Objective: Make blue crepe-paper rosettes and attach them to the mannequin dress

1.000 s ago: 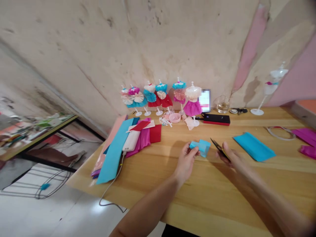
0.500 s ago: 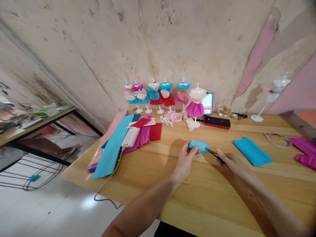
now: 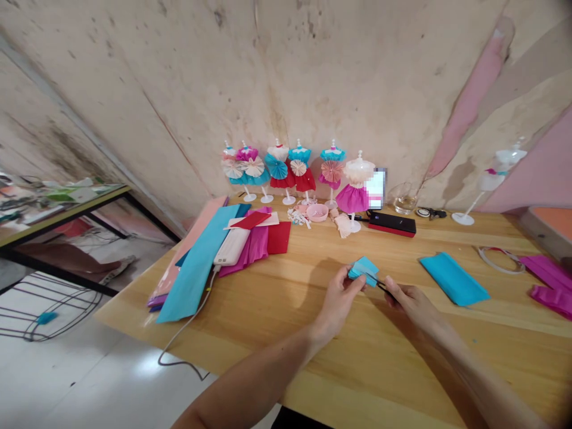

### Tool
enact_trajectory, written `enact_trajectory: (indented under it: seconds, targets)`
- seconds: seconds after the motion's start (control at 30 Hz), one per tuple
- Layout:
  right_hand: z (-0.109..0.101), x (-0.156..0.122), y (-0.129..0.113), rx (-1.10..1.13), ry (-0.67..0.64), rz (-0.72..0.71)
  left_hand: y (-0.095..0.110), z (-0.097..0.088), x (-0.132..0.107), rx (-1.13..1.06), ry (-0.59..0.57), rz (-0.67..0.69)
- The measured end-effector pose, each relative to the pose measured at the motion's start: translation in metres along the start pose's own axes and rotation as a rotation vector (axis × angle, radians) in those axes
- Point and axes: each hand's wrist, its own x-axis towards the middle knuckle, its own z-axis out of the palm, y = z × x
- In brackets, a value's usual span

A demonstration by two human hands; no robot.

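Observation:
Above the middle of the table, my left hand [image 3: 338,296] is closed, pinching a small folded piece of light blue crepe paper [image 3: 364,267] between thumb and fingers. Dark scissors [image 3: 379,284] sit in my right hand [image 3: 407,302], which is closed around the handles. Their blades point left and meet the lower right side of the blue piece; the handles are mostly hidden by my fingers. A larger folded blue crepe paper [image 3: 453,279] lies to the right of my right hand.
Mini dress forms [image 3: 298,170] in paper dresses line the wall, near a pink bowl [image 3: 317,212], a black-and-red box [image 3: 392,224] and a glass [image 3: 404,204]. Left: stacked paper [image 3: 201,262] and a white power bank [image 3: 232,247] with a cable. Magenta paper [image 3: 552,292] lies at right.
The blue piece has turned in my left hand. The scissors' blades now reach farther across it, and my right hand has come closer to my left. The view has shifted slightly.

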Motion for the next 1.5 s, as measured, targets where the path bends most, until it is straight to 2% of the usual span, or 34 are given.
enact_trajectory:
  seconds: [0.37, 0.7, 1.5]
  targets:
    - [-0.0022, 0.003, 0.0074, 0.032, 0.014, 0.022, 0.0019, -0.0021, 0.0004, 0.002, 0.006, -0.022]
    - [-0.0053, 0.0003, -0.0013, -0.031, 0.016, 0.006, 0.0038, -0.0009, 0.0001, 0.016, 0.016, -0.012]
    - [-0.006, 0.0034, 0.0075, -0.101, 0.085, -0.001, -0.0016, -0.003, 0.0012, 0.005, -0.017, -0.009]
